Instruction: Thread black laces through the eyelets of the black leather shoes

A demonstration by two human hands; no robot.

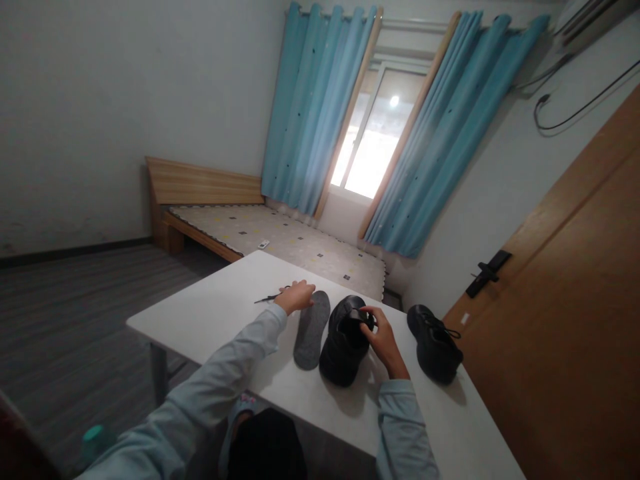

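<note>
A grey insole (311, 337) lies lengthwise on the white table (210, 313), just left of a black shoe (343, 357). At the insole's far end is my left hand (297, 296), its thumb and index finger closed at the edge. Small dark scissors (269, 298) rest by that hand's other fingers, their handles partly hidden. My right hand (381, 337) pinches the tongue or collar of the black shoe, which stands upright with its opening towards me. A second black shoe (436, 347) with laces sits further right, apart from both hands.
Beyond the table stands a wooden bed (205, 183) with a patterned mattress; a small white object (263, 245) lies on it. Blue curtains (315, 107) flank a window. A brown door (560, 300) is close on the right. A green-topped item (95, 437) stands at lower left.
</note>
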